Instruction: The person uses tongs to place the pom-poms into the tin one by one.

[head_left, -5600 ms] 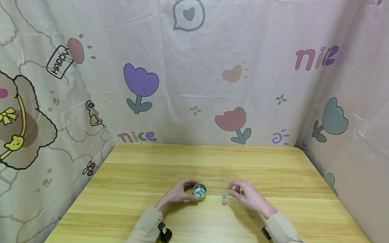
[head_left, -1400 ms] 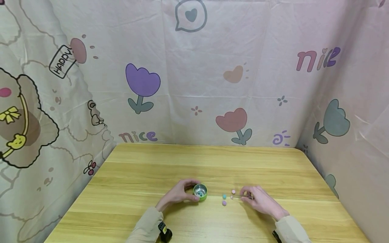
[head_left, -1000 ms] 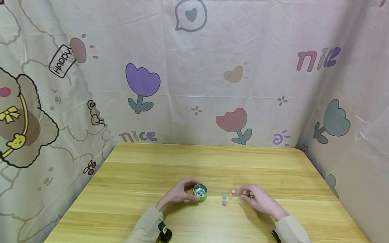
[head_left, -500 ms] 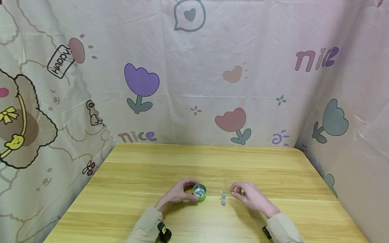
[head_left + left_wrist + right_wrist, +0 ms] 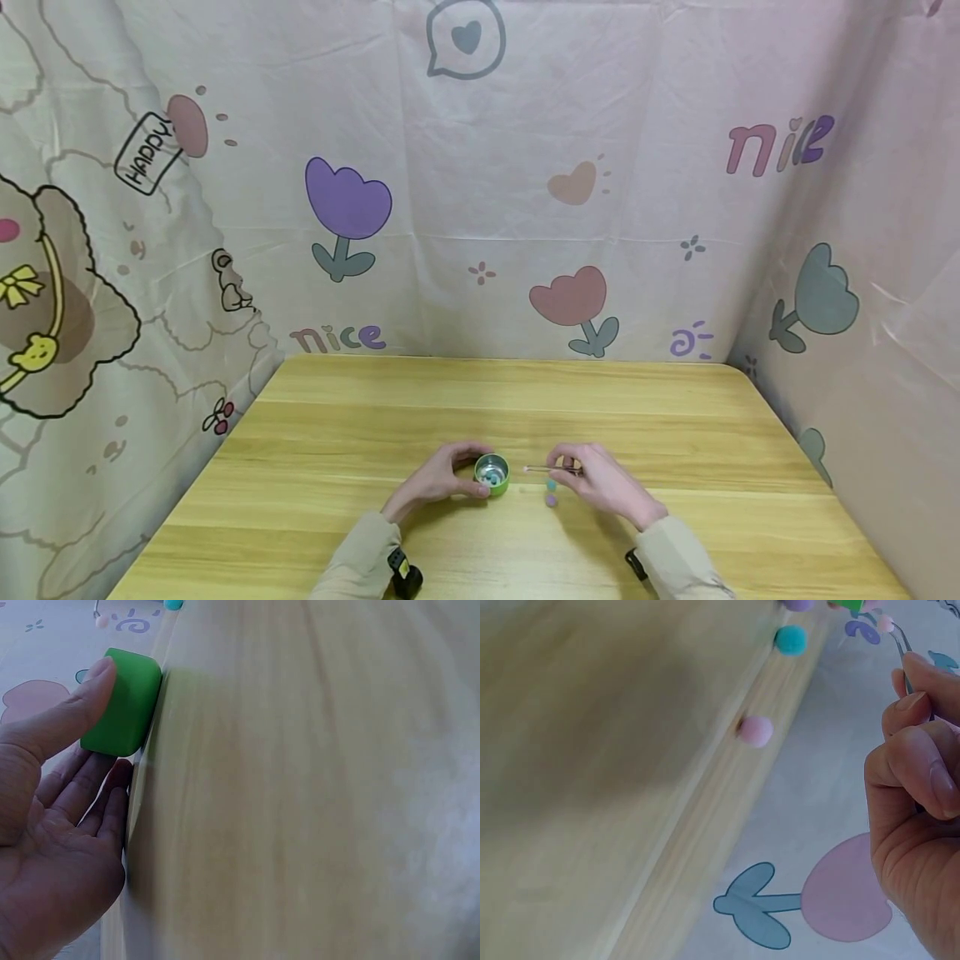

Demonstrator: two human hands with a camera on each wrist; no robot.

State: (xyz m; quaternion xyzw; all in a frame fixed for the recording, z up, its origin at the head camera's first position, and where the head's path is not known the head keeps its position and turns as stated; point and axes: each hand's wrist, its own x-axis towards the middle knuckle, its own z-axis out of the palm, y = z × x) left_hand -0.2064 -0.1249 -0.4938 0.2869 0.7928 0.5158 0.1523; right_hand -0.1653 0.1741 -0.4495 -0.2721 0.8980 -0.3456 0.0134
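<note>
Left hand [image 5: 442,477]: thumb and fingers curved round the green tin [image 5: 497,490]. Tin upright on the table [image 5: 360,400], between its left and right edges, well apart from the far edge; small bits inside, hard to make out. Just right of tin, pale ball [image 5: 886,623] at the tips of the tweezers [image 5: 538,468], above the table. Purple ball [image 5: 551,501] and teal ball [image 5: 552,485] on the table, the teal nearer the far edge. Right hand [image 5: 600,483]: fingers pinch the tweezers. Right wrist view adds a pink ball [image 5: 756,731] on the table.
</note>
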